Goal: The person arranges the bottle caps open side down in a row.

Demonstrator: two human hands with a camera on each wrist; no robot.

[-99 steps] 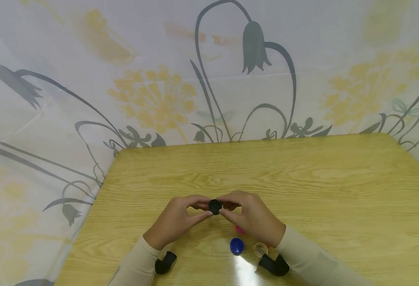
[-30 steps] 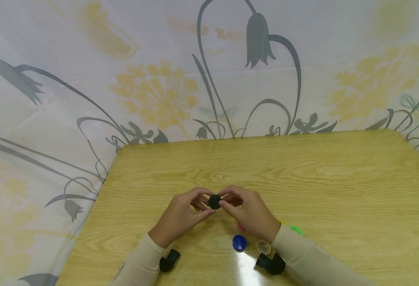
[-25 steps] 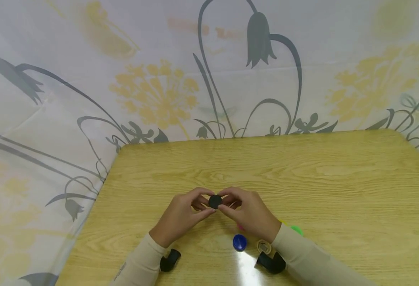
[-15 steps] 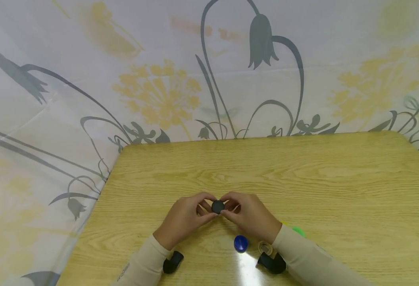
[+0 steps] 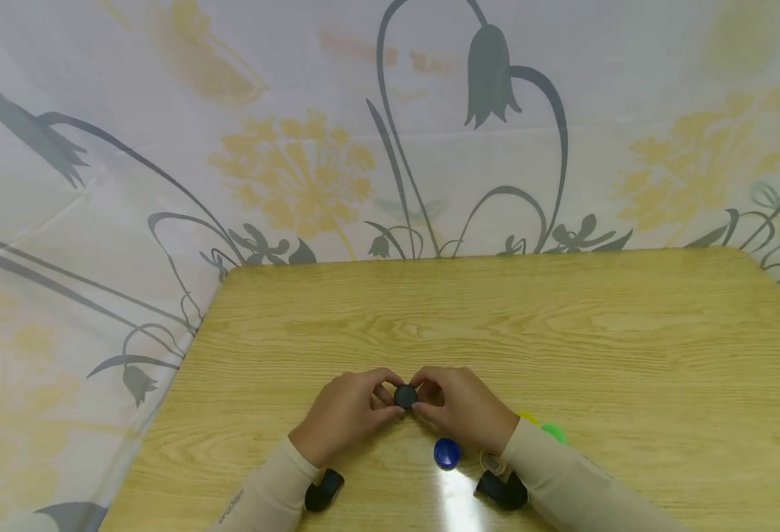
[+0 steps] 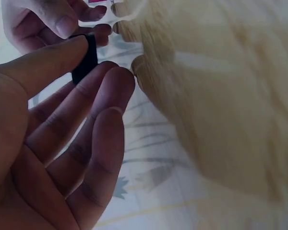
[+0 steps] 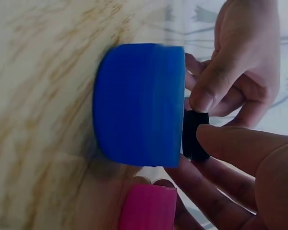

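A small round black cap (image 5: 405, 397) is held between both hands above the table, its flat face towards the head camera. My left hand (image 5: 346, 414) pinches its left side between thumb and fingers, while my right hand (image 5: 464, 406) pinches the right side. In the left wrist view the cap (image 6: 85, 62) appears edge-on at the left thumb tip. From the right wrist, the same cap (image 7: 197, 134) is partly hidden behind a blue round cap (image 7: 139, 105) standing closer to that camera. A pink cap (image 7: 151, 206) lies beside the blue one.
On the wood-grain table (image 5: 496, 318), a beige round piece (image 5: 493, 463) lies right of the blue cap. Yellow (image 5: 528, 417) and green (image 5: 554, 432) pieces show past the right sleeve. Two dark bent objects (image 5: 324, 490) are by the wrists. A flower-patterned cloth (image 5: 297, 170) hangs behind.
Both hands have come lower and slightly nearer the body with the black cap. Its face, hollow-looking at first, now looks flat. The pink piece has gone behind the right hand in the head view.
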